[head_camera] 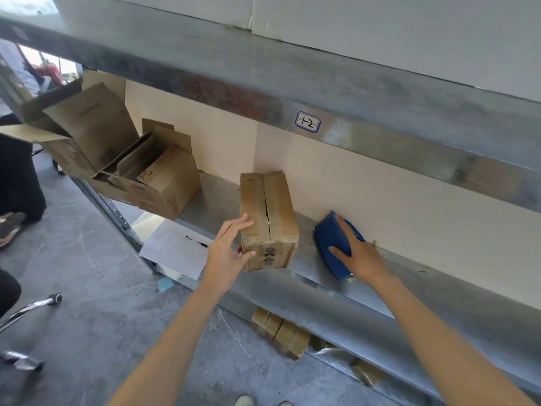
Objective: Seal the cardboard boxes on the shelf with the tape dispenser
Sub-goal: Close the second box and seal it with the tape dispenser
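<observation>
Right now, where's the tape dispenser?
Head view, right of centre: the blue tape dispenser lies on the shelf against the back wall, under the right hand, right of the small cardboard box.

Matt brown cardboard box [268,221], glossy blue plastic dispenser [332,244], dull metal shelf [322,291].

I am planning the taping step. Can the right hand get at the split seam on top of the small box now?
Probably yes. The right hand lies on the tape dispenser beside the small box; bare shelf lies between, and the left hand is clear of the seam.
</observation>
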Demonstrator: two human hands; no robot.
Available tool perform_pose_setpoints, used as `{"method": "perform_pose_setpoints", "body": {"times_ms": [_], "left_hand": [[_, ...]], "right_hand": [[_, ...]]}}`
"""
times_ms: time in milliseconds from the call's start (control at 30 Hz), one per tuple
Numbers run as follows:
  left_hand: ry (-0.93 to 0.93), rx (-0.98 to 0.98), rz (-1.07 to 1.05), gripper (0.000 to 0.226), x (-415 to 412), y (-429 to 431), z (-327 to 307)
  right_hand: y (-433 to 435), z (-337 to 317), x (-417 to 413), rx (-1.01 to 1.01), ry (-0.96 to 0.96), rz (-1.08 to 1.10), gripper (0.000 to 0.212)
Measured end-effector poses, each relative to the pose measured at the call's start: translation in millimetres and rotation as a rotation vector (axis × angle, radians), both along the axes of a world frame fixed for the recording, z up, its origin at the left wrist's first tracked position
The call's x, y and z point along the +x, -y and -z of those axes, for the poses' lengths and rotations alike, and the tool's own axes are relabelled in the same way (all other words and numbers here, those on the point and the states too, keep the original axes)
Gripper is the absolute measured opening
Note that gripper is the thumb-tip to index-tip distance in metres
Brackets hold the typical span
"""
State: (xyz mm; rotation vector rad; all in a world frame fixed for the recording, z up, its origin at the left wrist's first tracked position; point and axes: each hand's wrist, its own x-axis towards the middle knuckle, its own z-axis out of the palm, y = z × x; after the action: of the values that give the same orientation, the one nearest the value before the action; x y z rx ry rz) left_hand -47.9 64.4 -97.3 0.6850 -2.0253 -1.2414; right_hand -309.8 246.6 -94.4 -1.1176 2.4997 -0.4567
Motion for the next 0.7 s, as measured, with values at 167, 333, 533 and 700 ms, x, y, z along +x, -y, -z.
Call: {"method": "perform_pose_setpoints", "body": {"times_ms": [167,333,533,700], "left_hand": [[0.019,0.013,0.057,0.064,4,2,-7],[0.065,0.027,0.085,0.06,7,8,-15],[0.084,-0.001,0.072,0.062,7,8,-17],[0.064,0.026,0.053,0.062,5,7,-18]], "right_hand": [[-7,-26,12,-0.076,-0.258,-0.027,0.066],[12,-48,38,-0.296,-0.183,-0.267,0.059],[42,-52,81,-0.424,-0.05,-0.379,0.067],[52,-40,84,-0.45,0.043,-0.341,0.077]]}}
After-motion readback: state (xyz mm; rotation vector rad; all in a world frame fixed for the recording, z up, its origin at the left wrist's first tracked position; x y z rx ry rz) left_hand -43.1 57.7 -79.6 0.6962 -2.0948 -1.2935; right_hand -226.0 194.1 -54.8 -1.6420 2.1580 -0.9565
